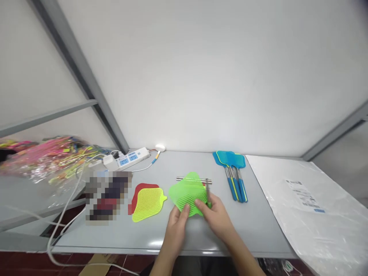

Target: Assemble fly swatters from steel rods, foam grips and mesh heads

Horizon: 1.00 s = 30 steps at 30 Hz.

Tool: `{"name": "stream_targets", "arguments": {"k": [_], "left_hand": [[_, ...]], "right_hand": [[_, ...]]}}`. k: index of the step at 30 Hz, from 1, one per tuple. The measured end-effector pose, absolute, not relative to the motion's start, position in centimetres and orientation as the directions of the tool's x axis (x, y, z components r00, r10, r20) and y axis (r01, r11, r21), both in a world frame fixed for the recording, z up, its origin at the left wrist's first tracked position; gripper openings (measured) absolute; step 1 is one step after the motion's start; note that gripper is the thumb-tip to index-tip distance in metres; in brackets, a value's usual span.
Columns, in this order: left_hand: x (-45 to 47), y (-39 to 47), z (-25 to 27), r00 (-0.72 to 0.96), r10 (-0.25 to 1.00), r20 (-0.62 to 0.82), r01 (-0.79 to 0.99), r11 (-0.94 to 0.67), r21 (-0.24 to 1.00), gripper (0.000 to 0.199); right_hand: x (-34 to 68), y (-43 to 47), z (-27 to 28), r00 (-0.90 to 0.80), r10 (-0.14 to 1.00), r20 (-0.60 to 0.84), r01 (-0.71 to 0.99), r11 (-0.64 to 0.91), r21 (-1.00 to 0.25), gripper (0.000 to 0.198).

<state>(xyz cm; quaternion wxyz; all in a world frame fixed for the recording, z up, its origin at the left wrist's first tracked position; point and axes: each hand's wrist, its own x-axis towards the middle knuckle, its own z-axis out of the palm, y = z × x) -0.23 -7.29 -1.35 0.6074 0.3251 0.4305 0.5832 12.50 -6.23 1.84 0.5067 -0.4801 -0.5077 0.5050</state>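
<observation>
A bright green perforated fly swatter head (188,191) is held over the table in front of me. My left hand (176,226) is closed on its lower left edge, thumb on top. With its thumb on the same piece, my right hand (217,218) also grips a short metal rod with a green end (208,191), standing at the head's right side. Behind the green head lie metal rods (180,178), partly covered by it. To the left, a yellow-green swatter head (148,204) overlaps a red swatter head (140,190).
Several blue-handled fly swatters (232,160) lie piled at the right. Beyond them spreads a white plastic sheet (281,199) with a label. At the back left sit a power strip (133,158) and white cables. Plastic-wrapped colourful goods (54,155) fill the left side beside a grey metal frame (83,69).
</observation>
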Motion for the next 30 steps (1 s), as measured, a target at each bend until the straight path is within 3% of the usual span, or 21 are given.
{"name": "stream_targets", "arguments": {"k": [2, 4, 8, 11, 19, 30], "left_hand": [[-0.2, -7.0, -0.7, -0.123, 0.961, -0.247, -0.482, 0.16, 0.861, 0.051], [-0.4, -6.6, 0.2, -0.252, 0.933, -0.257, -0.567, 0.073, 0.82, 0.048], [-0.7, -5.7, 2.4, -0.365, 0.919, -0.147, -0.645, -0.136, 0.752, 0.035], [-0.4, -5.7, 3.8, -0.342, 0.936, -0.088, -0.645, -0.165, 0.746, 0.033], [0.2, -7.9, 4.7, -0.332, 0.942, -0.053, -0.581, -0.161, 0.798, 0.035], [-0.4, -9.4, 5.1, -0.352, 0.935, 0.046, -0.55, -0.246, 0.798, 0.028]], "right_hand": [[12.6, -6.7, 1.8, -0.084, 0.991, 0.105, 0.063, 0.111, -0.992, 0.033], [13.3, -7.5, 1.6, -0.11, 0.99, 0.093, 0.162, 0.11, -0.981, 0.032], [15.0, -8.9, 1.4, -0.166, 0.983, 0.082, 0.383, 0.141, -0.913, 0.026], [15.6, -9.4, 1.5, -0.2, 0.966, 0.167, 0.461, 0.243, -0.853, 0.022], [15.6, -9.7, 2.5, -0.234, 0.919, 0.317, 0.553, 0.394, -0.735, 0.021], [15.0, -11.0, 2.7, -0.254, 0.901, 0.351, 0.509, 0.433, -0.744, 0.02]]}}
